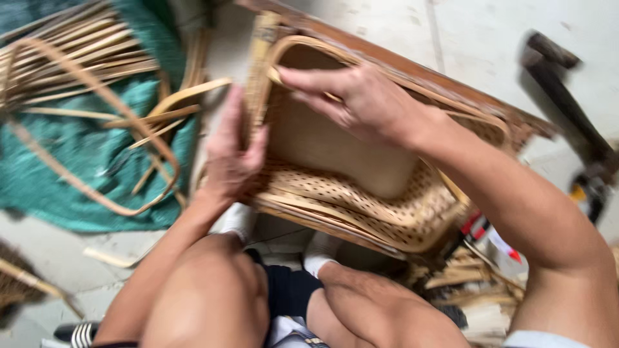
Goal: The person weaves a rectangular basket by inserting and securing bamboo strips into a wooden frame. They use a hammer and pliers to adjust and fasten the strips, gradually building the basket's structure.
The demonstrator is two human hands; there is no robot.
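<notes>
A woven cane chair frame [361, 206] with a dark wooden rim [451, 90] lies tilted in front of me, above my knees. My left hand [233, 151] grips its left edge, fingers wrapped around the bound cane rim. My right hand [358, 100] rests on the upper curved cane strip, fingers pressing it against the frame. The perforated cane webbing shows below a smooth pale panel [335, 148]. The view is blurred by motion.
Loose cane strips [84, 71] lie piled on a green cloth [84, 161] at the left. A dark tool [567, 96] lies at the right on the pale floor. Offcuts and small red-and-white items [490, 241] sit at the lower right.
</notes>
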